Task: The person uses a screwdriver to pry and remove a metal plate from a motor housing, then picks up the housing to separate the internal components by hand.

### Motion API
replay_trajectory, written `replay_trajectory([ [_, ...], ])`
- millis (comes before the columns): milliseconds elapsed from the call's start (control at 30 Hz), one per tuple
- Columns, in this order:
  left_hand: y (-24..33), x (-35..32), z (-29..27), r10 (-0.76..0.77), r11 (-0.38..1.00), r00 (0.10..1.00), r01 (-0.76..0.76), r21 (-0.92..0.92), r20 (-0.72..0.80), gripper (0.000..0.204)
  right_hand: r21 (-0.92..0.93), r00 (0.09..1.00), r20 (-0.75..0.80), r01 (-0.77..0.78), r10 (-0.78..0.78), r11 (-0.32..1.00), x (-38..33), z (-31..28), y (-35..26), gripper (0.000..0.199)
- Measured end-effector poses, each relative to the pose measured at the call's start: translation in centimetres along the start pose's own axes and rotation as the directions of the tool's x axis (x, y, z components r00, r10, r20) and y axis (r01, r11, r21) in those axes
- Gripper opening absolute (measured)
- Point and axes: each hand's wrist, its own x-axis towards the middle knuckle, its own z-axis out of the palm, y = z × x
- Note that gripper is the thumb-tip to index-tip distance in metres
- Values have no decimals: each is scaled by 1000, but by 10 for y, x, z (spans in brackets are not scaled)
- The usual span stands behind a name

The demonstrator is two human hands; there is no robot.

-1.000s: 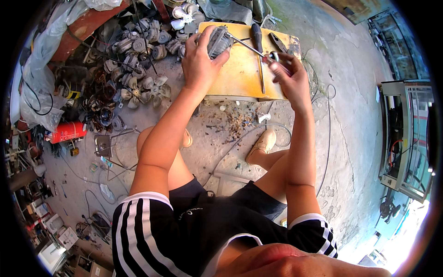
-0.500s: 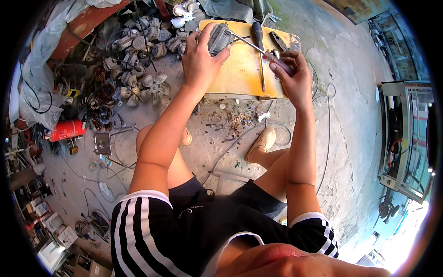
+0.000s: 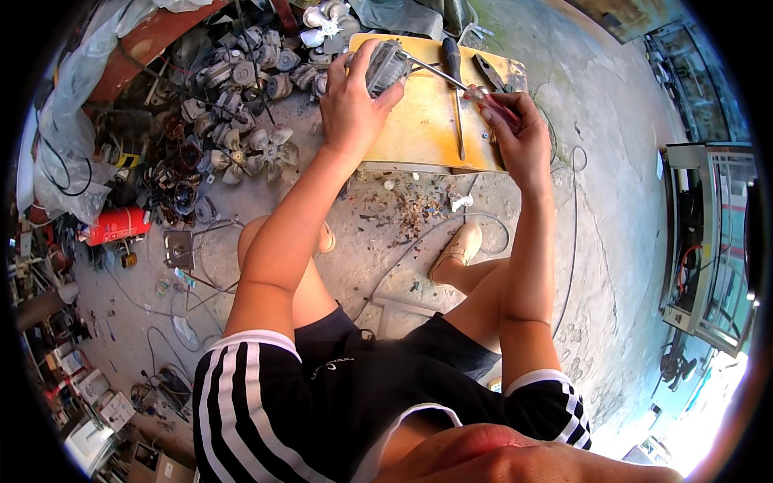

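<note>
bare board point(image 3: 419, 129) middle, motor pile point(image 3: 241, 88) left

The left hand point(image 3: 352, 105) covers most of the small grey motor point(image 3: 386, 66), so its near side is hidden. The right hand point(image 3: 515, 133) hides the screwdriver's red handle point(image 3: 493, 103), and the scrap pile point(image 3: 233, 105) is too jumbled to sort.

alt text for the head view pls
A seated person's left hand steadies a small grey motor on a yellow board, while the right hand drives a red-handled screwdriver into it.
</note>
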Motion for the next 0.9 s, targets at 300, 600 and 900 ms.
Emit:
replay_trajectory([
  [300,-3,-2,3,25,1000,999,-25,-4,-32,75,217,965,124,-252,230,943,-1,-3,-7,34],
  [600,-3,-4,-1,-2,1000,1000,2,15,15,73,225,830,297,-541,472,810,-2,-14,-6,48],
  [900,-4,-3,0,16,1000,1000,-16,10,-1,73,185,998,62,-22,10,982,2,-4,12,24],
])
